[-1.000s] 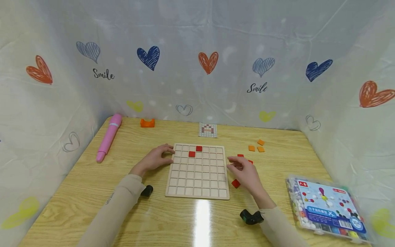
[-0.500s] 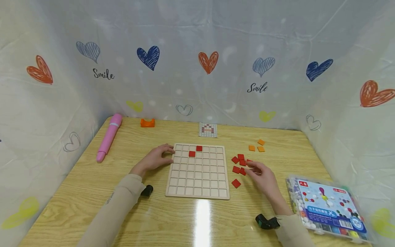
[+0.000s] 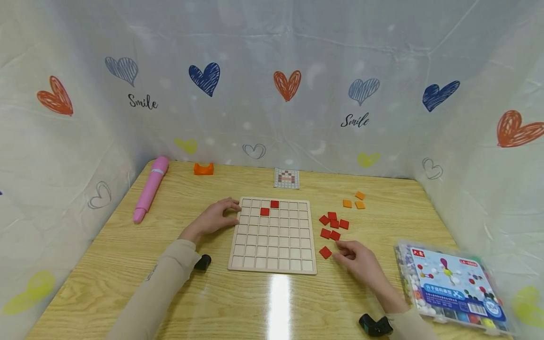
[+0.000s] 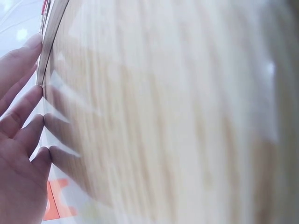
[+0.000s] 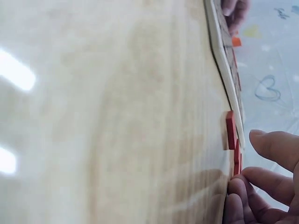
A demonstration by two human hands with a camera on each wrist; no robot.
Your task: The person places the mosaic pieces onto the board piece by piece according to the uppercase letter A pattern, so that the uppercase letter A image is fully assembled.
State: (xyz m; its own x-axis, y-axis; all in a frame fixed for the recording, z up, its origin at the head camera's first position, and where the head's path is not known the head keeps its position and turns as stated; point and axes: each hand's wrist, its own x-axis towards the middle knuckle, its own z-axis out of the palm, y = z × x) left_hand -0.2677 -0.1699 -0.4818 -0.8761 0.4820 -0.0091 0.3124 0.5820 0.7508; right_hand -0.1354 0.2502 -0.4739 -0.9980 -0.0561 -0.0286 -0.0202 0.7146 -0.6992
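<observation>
A square wooden grid board (image 3: 272, 241) lies on the table, with one red tile (image 3: 275, 204) in its top row and another red tile (image 3: 265, 212) in the row below. My left hand (image 3: 214, 217) rests at the board's left edge, its fingertips and thumb against the rim; in the left wrist view the fingers (image 4: 28, 112) are spread and relaxed. My right hand (image 3: 359, 259) is right of the board, thumb and index finger apart, fingertips just beside a single red tile (image 3: 325, 252). Several loose red tiles (image 3: 334, 224) lie farther back, in front of that hand.
Three orange tiles (image 3: 347, 203) lie at the back right. Behind the board is a small printed grid card (image 3: 286, 179). An orange block (image 3: 203, 169) and a pink stick-like object (image 3: 150, 189) are at the back left. A clear box of molecule-model parts (image 3: 456, 283) stands at the right.
My right hand has moved away from the board to the right, past the red tiles, then toward me to the nearest one. The left hand stays at the board's edge.
</observation>
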